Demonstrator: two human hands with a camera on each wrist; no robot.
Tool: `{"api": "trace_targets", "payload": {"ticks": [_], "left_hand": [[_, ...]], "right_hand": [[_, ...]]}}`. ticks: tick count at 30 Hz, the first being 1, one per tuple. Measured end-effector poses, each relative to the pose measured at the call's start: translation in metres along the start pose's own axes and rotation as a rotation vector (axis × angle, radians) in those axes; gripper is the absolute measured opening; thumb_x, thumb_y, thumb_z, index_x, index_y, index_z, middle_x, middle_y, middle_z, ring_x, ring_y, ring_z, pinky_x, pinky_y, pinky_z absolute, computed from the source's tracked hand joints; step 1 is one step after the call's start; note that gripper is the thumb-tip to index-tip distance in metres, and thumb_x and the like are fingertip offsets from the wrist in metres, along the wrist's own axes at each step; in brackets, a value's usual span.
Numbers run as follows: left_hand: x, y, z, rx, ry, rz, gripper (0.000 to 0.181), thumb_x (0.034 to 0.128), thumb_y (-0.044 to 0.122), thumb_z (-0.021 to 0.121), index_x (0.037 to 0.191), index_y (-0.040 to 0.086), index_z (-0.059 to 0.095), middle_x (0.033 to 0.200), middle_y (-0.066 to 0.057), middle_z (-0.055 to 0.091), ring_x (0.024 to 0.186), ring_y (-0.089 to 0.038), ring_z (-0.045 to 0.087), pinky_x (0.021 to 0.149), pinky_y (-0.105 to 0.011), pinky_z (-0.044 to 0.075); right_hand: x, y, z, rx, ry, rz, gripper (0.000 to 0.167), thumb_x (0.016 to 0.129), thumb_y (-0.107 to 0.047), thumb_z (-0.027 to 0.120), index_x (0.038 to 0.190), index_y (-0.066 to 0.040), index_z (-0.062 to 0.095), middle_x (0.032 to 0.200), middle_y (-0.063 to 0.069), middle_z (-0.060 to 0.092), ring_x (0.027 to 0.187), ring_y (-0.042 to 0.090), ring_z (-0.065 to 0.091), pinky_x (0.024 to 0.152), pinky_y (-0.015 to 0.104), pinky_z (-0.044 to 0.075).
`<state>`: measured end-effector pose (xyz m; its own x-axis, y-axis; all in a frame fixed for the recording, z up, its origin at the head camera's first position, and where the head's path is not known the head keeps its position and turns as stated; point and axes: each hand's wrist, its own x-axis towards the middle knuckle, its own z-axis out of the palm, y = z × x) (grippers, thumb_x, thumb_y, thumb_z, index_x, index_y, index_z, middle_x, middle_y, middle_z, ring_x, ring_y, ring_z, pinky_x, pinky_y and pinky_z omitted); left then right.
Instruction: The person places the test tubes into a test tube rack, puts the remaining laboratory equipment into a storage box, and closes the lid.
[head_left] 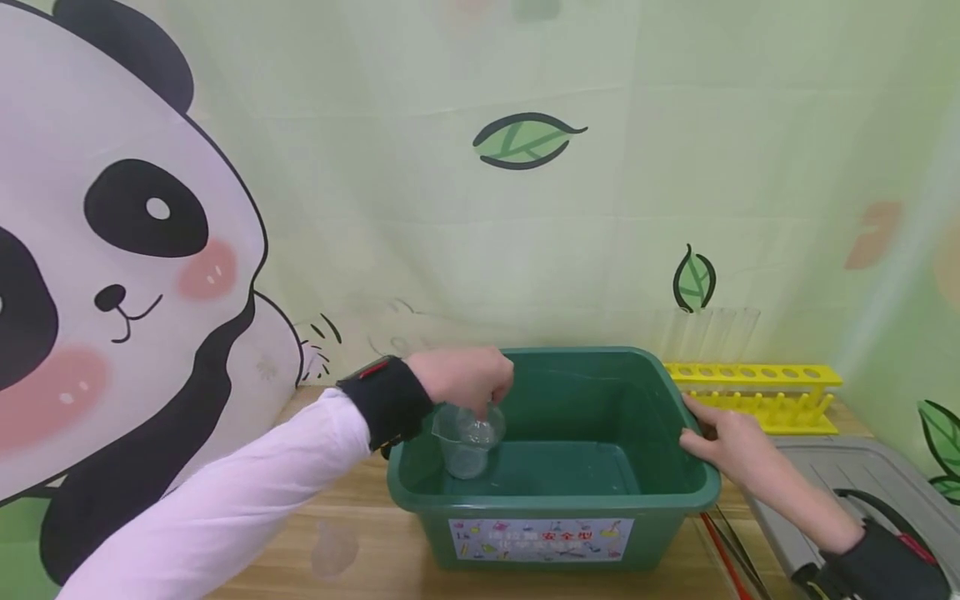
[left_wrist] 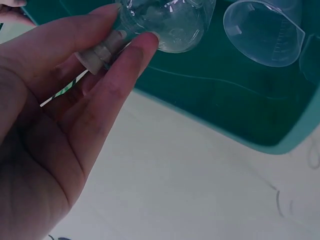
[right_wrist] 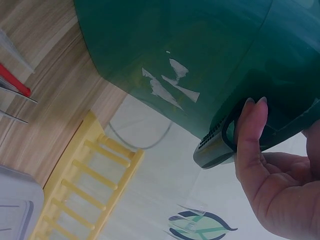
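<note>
Over the left part of a green plastic bin [head_left: 555, 502], my left hand [head_left: 465, 379] pinches a clear, round-bodied glass vessel [left_wrist: 172, 25] near its neck. A pale stopper-like piece [left_wrist: 97, 57] shows between thumb and fingers; the vessel's exact kind is unclear. Close by, inside the bin, stands a clear beaker with graduation marks [left_wrist: 262, 35], partly behind the vessel in the head view. My right hand [head_left: 731, 437] holds the bin's right end, fingers hooked at its dark handle [right_wrist: 215, 145] in the right wrist view.
Behind the bin's right side stands a yellow test tube rack [head_left: 757, 375] with several clear tubes [head_left: 708, 333]. A grey plastic lid [head_left: 825, 475] lies on the wooden table [head_left: 360, 517] at the right. Thin red and dark rods [head_left: 723, 550] lie beside the bin. A curtain hangs behind.
</note>
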<state>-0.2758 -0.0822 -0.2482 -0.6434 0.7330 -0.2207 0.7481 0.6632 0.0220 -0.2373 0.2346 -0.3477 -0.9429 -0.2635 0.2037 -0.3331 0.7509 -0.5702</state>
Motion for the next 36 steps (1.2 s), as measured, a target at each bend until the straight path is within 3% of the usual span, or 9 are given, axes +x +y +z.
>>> {"api": "trace_targets", "payload": {"ticks": [5,10,14,17,22,29,36], "left_hand": [[0.018,0.004,0.004,0.01,-0.056,0.0,0.044,0.0698,-0.008,0.066,0.052,0.013,0.031,0.055,0.005,0.018,0.047,-0.007,0.019,0.046,-0.022,0.021],[0.035,0.009,0.012,0.057,-0.079,-0.002,0.047,0.0708,-0.006,0.066,0.052,0.013,0.027,0.054,0.005,0.015,0.047,-0.008,0.015,0.045,-0.023,0.017],[0.045,0.014,0.02,0.043,-0.099,-0.003,0.033,0.0716,0.0,0.072,0.056,0.012,0.046,0.053,0.006,0.036,0.044,-0.006,0.033,0.045,-0.019,0.03],[0.052,0.017,0.026,0.03,-0.125,-0.027,0.019,0.0712,0.002,0.075,0.069,0.01,0.058,0.066,0.005,0.052,0.048,-0.007,0.05,0.05,-0.02,0.041],[0.059,0.02,0.037,0.072,-0.148,-0.063,0.02,0.0712,0.005,0.076,0.069,0.012,0.057,0.068,0.003,0.054,0.048,-0.009,0.054,0.05,-0.022,0.042],[0.062,0.02,0.058,0.177,-0.217,-0.078,0.021,0.0736,0.005,0.072,0.062,0.015,0.057,0.061,0.005,0.053,0.043,-0.008,0.045,0.043,-0.024,0.035],[0.066,0.011,0.074,0.277,-0.218,-0.06,0.033,0.0719,0.003,0.069,0.057,0.015,0.043,0.056,0.007,0.034,0.047,-0.009,0.026,0.043,-0.026,0.025]], "right_hand": [[0.0,0.001,0.0,0.004,0.004,-0.009,0.054,0.085,-0.006,0.056,0.128,0.017,0.034,0.073,0.007,0.06,0.052,0.014,0.048,0.041,0.026,0.036],[-0.001,0.001,-0.001,0.006,0.0,0.001,0.055,0.085,-0.007,0.056,0.129,0.017,0.033,0.074,0.007,0.061,0.053,0.014,0.049,0.041,0.026,0.037],[-0.001,0.001,-0.001,0.002,-0.008,0.011,0.055,0.085,-0.007,0.057,0.129,0.017,0.033,0.077,0.009,0.061,0.055,0.015,0.05,0.042,0.026,0.038],[-0.001,0.001,0.0,0.007,-0.006,0.012,0.055,0.085,-0.007,0.057,0.129,0.016,0.033,0.076,0.008,0.061,0.053,0.015,0.049,0.041,0.026,0.037],[-0.001,0.0,0.001,0.025,-0.001,0.02,0.055,0.085,-0.006,0.056,0.13,0.015,0.032,0.073,0.007,0.06,0.048,0.014,0.05,0.041,0.026,0.039],[-0.002,0.0,0.001,0.008,0.018,0.017,0.054,0.085,-0.007,0.056,0.129,0.016,0.034,0.068,0.005,0.058,0.046,0.014,0.049,0.042,0.026,0.04],[-0.002,0.002,0.0,0.025,0.013,0.011,0.054,0.085,-0.006,0.055,0.129,0.016,0.033,0.071,0.006,0.058,0.048,0.014,0.049,0.042,0.026,0.04]]}}
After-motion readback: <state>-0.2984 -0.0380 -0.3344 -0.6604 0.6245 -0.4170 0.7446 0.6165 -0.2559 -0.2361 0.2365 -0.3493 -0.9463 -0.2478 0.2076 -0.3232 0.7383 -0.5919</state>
